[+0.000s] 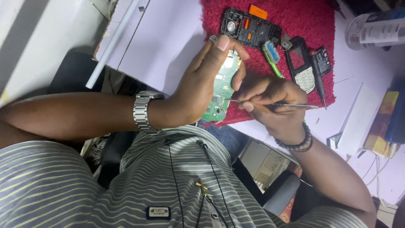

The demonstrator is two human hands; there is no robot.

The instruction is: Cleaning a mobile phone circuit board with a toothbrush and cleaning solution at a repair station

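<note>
green circuit board held up in the left hand, thin tool worked at it by the right

the left hand (202,82) is closed around a green circuit board (221,90), gripping it by its edges: the thumb lies up along the near side with its tip at the board's top end, and the fingers curl round the far edge. the board stands roughly on end, tilted a little, lifted just above the near edge of a red cloth (291,25) spread on a pale table (168,38). most of the board's left part is hidden behind the palm; its face shows between thumb and fingers. a metal watch (142,110) sits on the left wrist.

the right hand (274,103) is just beside the board on its right, clenched in a pinch on a thin metal tool (274,104). the tool lies nearly level, its fine tip reaching left to the board's lower face, its other end sticking out past the knuckles to the right. whether the tip truly touches the board cannot be told. a dark bead bracelet (300,142) is on that wrist.

farther back on the cloth, well apart from both hands, lie a black phone frame (249,27) with orange parts, a green toothbrush (272,57) with blue bristles, a black phone front with keypad (300,63), and a small black battery (323,60). a white rod (112,44) lies slanted at the table's left.
</note>
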